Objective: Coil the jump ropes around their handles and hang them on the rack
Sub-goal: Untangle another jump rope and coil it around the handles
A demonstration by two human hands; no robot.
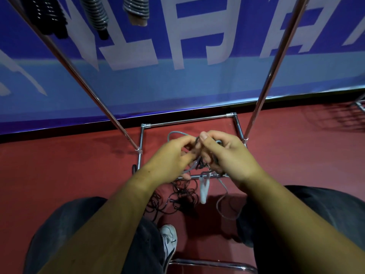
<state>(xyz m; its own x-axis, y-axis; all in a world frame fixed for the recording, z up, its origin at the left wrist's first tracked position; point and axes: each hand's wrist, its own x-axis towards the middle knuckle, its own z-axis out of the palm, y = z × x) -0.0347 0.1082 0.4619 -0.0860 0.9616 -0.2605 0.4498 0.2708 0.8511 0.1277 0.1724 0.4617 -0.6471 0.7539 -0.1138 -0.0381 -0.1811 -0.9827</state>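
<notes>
- Work position: both hands meet at frame centre, above the base frame of the rack (187, 120). As a judgement, holding the work clear of the floor (69, 165) lets the free cord hang and feed without snagging.
- Left hand (171, 157): the fingers are curled and clamped on the grey jump rope (224, 206), on the 9 o'clock side of the bundle. Probable function: to anchor the laid turns so that they do not spring loose.
- Right hand (229, 155): the thumb (203, 136) and fingers are pinched on the same bundle from the 3 o'clock side. Probable function: to guide the next turn.
- The core of the bundle is hidden between the hands, so it cannot be determined whether a handle lies inside it.
- Grey jump rope, appearance: thin, smooth grey cord.
  - One arc rises at 11 o'clock from the hands.
  - A slack loop hangs at 5 o'clock, down toward the floor.
  - A pale, translucent handle (203, 189) dangles at 6 o'clock, directly below the hands.
- Progress estimate: coiling is under way, a good length of cord is unwound, and hanging is not yet done.
- Black jump rope (177, 196): a loose tangle of thin loops on the floor at 6 to 7 o'clock from the hands, between the knees. It is uncoiled.
- Hung coils (96, 14): three tightly wound bundles, one black and two grey, at 11 to 12 o'clock of the frame. Their attachment points are cut off by the frame edge.
- Surroundings: a blue banner (197, 82) stands behind the rack, and a white shoe (168, 240) is at 6 o'clock of the frame.
</notes>
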